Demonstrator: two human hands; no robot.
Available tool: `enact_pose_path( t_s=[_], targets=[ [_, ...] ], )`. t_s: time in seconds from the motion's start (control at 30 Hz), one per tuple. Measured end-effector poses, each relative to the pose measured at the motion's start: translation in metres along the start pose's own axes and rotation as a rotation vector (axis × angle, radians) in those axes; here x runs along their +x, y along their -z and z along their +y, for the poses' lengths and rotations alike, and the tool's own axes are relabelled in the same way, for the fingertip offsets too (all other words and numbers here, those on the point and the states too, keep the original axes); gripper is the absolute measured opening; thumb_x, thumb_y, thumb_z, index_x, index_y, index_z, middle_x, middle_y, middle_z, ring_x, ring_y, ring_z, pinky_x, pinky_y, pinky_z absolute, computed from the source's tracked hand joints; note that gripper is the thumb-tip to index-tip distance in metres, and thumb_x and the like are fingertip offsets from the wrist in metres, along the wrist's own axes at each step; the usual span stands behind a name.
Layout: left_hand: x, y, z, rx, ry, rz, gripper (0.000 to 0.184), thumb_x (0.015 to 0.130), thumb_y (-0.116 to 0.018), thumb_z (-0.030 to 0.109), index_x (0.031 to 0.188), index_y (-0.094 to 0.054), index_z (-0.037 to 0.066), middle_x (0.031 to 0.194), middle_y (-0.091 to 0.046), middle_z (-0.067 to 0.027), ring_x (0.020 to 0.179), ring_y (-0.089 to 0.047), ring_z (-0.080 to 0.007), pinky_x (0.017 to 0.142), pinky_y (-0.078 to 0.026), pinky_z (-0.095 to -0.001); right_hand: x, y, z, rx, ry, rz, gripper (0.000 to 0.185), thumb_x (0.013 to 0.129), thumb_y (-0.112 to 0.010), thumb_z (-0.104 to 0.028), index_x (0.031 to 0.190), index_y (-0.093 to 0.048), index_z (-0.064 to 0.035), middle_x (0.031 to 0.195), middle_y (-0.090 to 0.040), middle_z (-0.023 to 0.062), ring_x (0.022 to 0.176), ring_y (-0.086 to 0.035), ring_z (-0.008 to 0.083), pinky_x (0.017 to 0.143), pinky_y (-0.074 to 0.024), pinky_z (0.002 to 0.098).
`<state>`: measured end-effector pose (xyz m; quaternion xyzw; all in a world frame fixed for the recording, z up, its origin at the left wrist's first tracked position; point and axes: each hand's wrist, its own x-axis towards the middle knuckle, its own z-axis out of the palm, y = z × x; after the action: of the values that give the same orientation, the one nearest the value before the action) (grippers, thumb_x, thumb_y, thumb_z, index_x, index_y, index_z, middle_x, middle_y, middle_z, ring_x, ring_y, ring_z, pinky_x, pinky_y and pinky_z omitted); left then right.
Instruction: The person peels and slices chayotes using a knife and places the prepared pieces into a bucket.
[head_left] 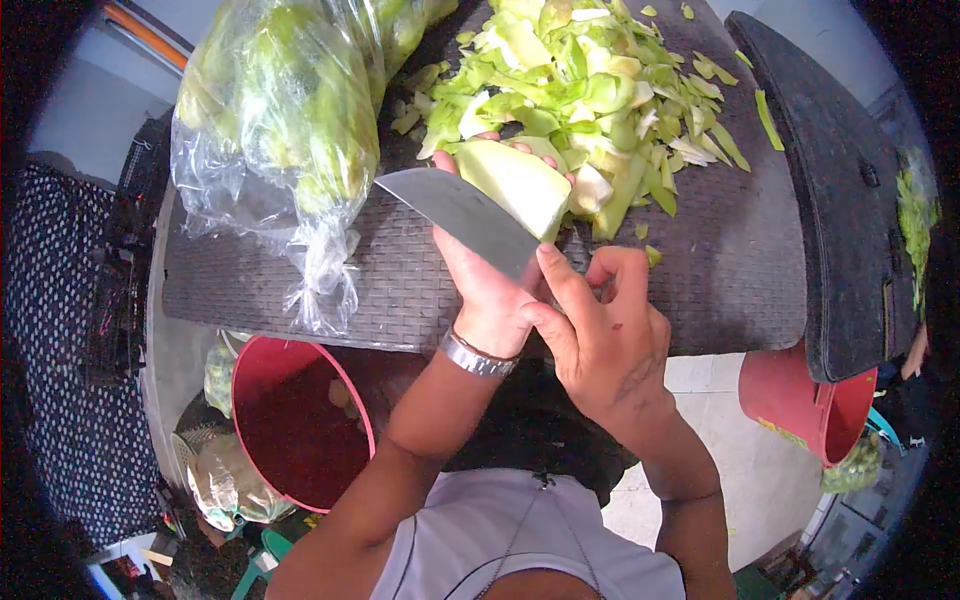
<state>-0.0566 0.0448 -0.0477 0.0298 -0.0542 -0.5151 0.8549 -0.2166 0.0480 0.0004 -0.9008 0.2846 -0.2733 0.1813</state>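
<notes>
My left hand (472, 268), with a metal band at the wrist, is wrapped from beneath around a peeled pale green fruit (515, 185). Its fingertips show along the fruit's far side. In my right hand (620, 335) is a knife, its broad grey blade (460, 215) slanting up and left across my left palm, just on the near side of the fruit. The index finger and thumb lie near the blade's base; the handle is hidden. Whether the edge touches the fruit I cannot tell. Beyond the fruit spreads a heap of green and whitish peelings (590, 85).
A knotted clear plastic bag of green produce (290, 110) lies on the left of the dark woven-pattern table (700, 290). Below the table edge stand a red bin (300, 420) at left and another red bin (800, 400) at right. A black chair back (830, 200) borders the right side.
</notes>
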Motion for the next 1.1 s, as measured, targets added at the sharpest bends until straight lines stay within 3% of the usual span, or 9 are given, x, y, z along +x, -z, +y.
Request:
enact_pose_path(
  t_s=[0.23,0.53,0.67,0.87,0.97,1.03,1.1],
  targets=[
    [0.001,0.0,-0.007,0.025,-0.014,0.009,0.052,0.104,-0.051,0.054,0.129,-0.057,0.009,0.121,-0.065,-0.019,0.114,-0.062,-0.0427,0.109,-0.045,-0.0606,0.005,-0.004,0.001,0.1,0.036,0.074,0.036,0.096,-0.069,-0.026,0.119,-0.063,0.0004,0.102,-0.051,0.0166,0.071,-0.061,0.0282,0.058,-0.0536,0.0393],
    [-0.001,-0.005,-0.008,0.137,-0.024,0.076,0.051,0.103,-0.053,0.055,0.129,-0.058,0.01,0.119,-0.067,-0.017,0.113,-0.063,-0.0393,0.107,-0.047,-0.0574,0.01,-0.008,0.007,0.154,0.132,0.103,0.034,0.097,-0.068,-0.026,0.112,-0.061,0.0045,0.097,-0.052,0.0179,0.068,-0.062,0.0289,0.054,-0.0527,0.0389],
    [-0.002,-0.003,-0.006,0.132,-0.023,0.084,0.053,0.103,-0.051,0.056,0.129,-0.057,0.011,0.12,-0.066,-0.0171,0.114,-0.063,-0.0394,0.107,-0.048,-0.0561,0.011,-0.008,0.01,0.149,0.144,0.083,0.035,0.098,-0.067,-0.027,0.111,-0.061,0.0047,0.096,-0.052,0.0179,0.069,-0.063,0.0293,0.054,-0.0529,0.0392],
    [-0.006,-0.007,-0.013,0.415,-0.191,0.175,0.055,0.105,-0.045,0.055,0.132,-0.055,0.009,0.124,-0.064,-0.0179,0.115,-0.062,-0.0404,0.107,-0.048,-0.054,0.014,-0.008,0.009,0.149,0.133,0.092,0.034,0.098,-0.066,-0.028,0.108,-0.063,0.0045,0.094,-0.053,0.0174,0.068,-0.062,0.0295,0.054,-0.0521,0.0392],
    [-0.009,-0.005,-0.015,0.256,-0.188,0.139,0.052,0.106,-0.043,0.052,0.134,-0.054,0.009,0.123,-0.064,-0.0177,0.114,-0.062,-0.0399,0.106,-0.049,-0.0531,0.015,-0.006,0.008,0.142,0.124,0.101,0.033,0.098,-0.067,-0.028,0.106,-0.063,0.004,0.093,-0.052,0.0169,0.067,-0.061,0.0294,0.053,-0.0515,0.0394],
    [-0.014,-0.015,-0.018,0.328,-0.212,0.181,0.051,0.106,-0.042,0.05,0.134,-0.054,0.008,0.123,-0.064,-0.0172,0.114,-0.063,-0.0391,0.106,-0.049,-0.052,0.016,-0.006,0.01,0.14,0.122,0.109,0.033,0.097,-0.067,-0.028,0.106,-0.062,0.0036,0.093,-0.052,0.0166,0.066,-0.061,0.0291,0.053,-0.0512,0.0394],
    [-0.015,-0.023,-0.02,0.346,-0.231,0.209,0.05,0.106,-0.041,0.049,0.133,-0.053,0.008,0.122,-0.064,-0.0163,0.113,-0.063,-0.0379,0.104,-0.05,-0.0505,0.016,-0.008,0.01,0.153,0.106,0.114,0.029,0.097,-0.066,-0.034,0.099,-0.06,-0.0051,0.092,-0.049,0.0131,0.065,-0.06,0.0297,0.051,-0.0512,0.0419]
  ],
)
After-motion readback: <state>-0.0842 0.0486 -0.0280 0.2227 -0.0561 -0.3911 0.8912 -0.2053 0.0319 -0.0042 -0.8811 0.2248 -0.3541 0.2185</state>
